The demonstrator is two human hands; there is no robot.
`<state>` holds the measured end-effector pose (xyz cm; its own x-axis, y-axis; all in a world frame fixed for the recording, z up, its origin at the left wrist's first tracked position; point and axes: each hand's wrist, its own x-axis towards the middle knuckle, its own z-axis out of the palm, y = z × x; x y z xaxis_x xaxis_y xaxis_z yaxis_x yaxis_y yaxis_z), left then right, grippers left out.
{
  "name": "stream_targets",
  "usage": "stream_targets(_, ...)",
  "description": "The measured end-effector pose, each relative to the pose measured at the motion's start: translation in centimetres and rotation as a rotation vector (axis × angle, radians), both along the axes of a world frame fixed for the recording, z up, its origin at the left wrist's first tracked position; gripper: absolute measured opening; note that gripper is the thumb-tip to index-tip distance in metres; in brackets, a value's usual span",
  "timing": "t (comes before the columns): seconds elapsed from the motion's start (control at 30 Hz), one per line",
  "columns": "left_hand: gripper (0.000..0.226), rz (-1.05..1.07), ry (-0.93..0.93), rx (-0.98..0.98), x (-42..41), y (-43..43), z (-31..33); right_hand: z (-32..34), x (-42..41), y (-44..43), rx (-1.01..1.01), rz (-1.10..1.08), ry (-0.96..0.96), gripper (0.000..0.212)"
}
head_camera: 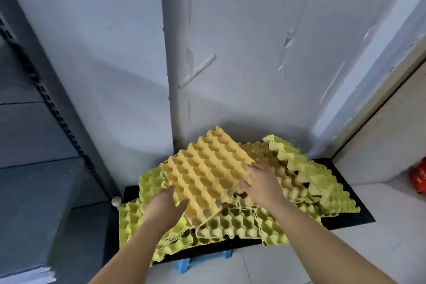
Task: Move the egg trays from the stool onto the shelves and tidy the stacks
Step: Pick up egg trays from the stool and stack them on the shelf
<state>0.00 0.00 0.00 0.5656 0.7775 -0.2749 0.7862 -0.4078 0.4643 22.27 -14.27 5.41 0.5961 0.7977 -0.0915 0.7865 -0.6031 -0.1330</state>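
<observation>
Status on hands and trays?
Left hand and right hand gripping orange tray, tilted. Yellow trays piled loose on stool. Nothing blocking.

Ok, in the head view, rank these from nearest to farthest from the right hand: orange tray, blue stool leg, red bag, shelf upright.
1. orange tray, held at its right edge by the right hand.
2. blue stool leg, below left.
3. red bag, far right.
4. shelf upright, far left.

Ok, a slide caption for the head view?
Both hands, left hand and right hand, lifting an orange egg tray off the pile.
</observation>
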Motion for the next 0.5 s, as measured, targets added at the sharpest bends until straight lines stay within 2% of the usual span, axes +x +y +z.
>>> stream_targets(0.2,0.089,0.148,0.104,-0.239,4.5,0.4,-5.2,-4.0,5.5,2.3,-0.151,0.028,0.029,0.076)
stream_targets(0.27,0.093,0.204,0.087,-0.308,5.4,0.3,-6.5,-5.3,6.7,2.7,-0.198,0.013,0.062,0.081)
stream_targets(0.43,0.089,0.339,-0.039,-0.444,6.2,-0.4,-9.4,-7.0,8.0,3.3,-0.175,-0.008,0.267,0.097)
stream_targets(0.5,0.079,0.361,-0.062,-0.444,6.5,-0.6,-9.4,-7.4,8.5,3.5,-0.151,-0.01,0.319,0.105)
